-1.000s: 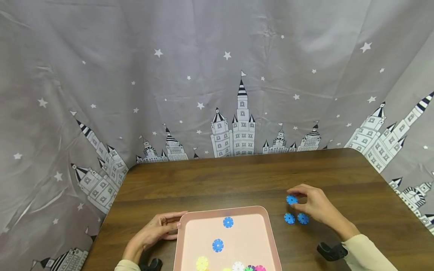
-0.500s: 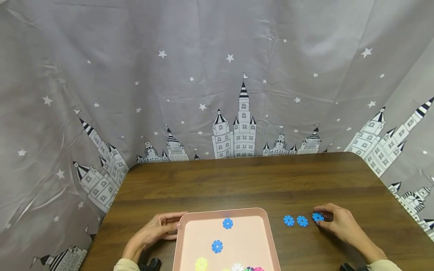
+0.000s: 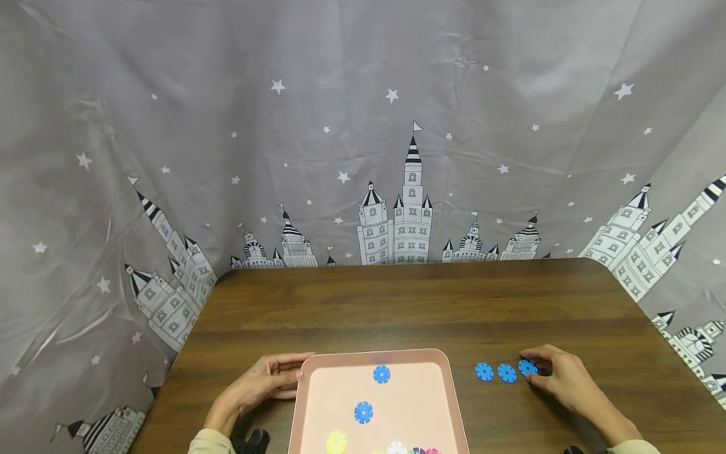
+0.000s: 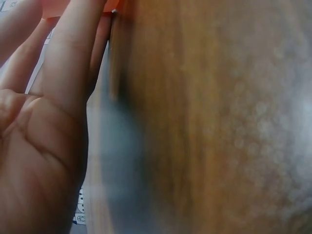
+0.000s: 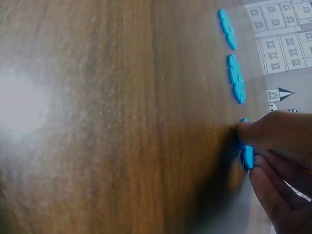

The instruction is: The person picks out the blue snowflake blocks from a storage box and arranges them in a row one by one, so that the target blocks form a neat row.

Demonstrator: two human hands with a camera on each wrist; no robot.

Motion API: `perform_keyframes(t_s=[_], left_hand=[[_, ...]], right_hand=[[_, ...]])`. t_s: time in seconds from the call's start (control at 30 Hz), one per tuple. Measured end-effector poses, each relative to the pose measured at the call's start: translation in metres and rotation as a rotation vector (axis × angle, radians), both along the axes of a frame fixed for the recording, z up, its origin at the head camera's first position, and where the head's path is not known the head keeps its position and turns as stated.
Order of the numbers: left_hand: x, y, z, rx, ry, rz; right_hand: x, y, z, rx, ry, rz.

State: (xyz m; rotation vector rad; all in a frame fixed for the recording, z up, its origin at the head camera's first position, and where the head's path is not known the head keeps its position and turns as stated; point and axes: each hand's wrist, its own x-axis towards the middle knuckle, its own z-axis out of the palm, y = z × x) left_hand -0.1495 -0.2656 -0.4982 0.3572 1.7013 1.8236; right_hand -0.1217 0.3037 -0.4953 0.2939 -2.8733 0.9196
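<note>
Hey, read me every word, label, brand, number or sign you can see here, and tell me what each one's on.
None: no readable word, label, brand, number or sign shows in any view.
The curtain bears only drawn castles and stars; the fine marks in the castle windows are too small to make out.
The pink tray, blue discs and wooden table show no lettering.

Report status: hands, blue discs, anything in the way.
Left hand touching left rim of pink tray. Right hand pinching blue disc, right end of row of three. Other two discs flat on table. Nothing visibly in right hand's way.
</note>
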Motion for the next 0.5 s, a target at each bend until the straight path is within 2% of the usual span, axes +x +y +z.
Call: perform_keyframes(t_s=[0.2,0.4,0.5], left_hand=[[-0.001,0.000,0.001,-0.003,0.001,0.006],[-0.001,0.000,0.002,-0.007,0.006,0.000],[-0.001,0.000,0.003,-0.010,0.000,0.001]], right_hand=[[0.000,-0.001,0.002,0.003,0.023,0.025],[-0.001,-0.003,0.016,0.005,0.130,0.019],[-0.004,-0.013,0.024,-0.007,0.178,0.054]])
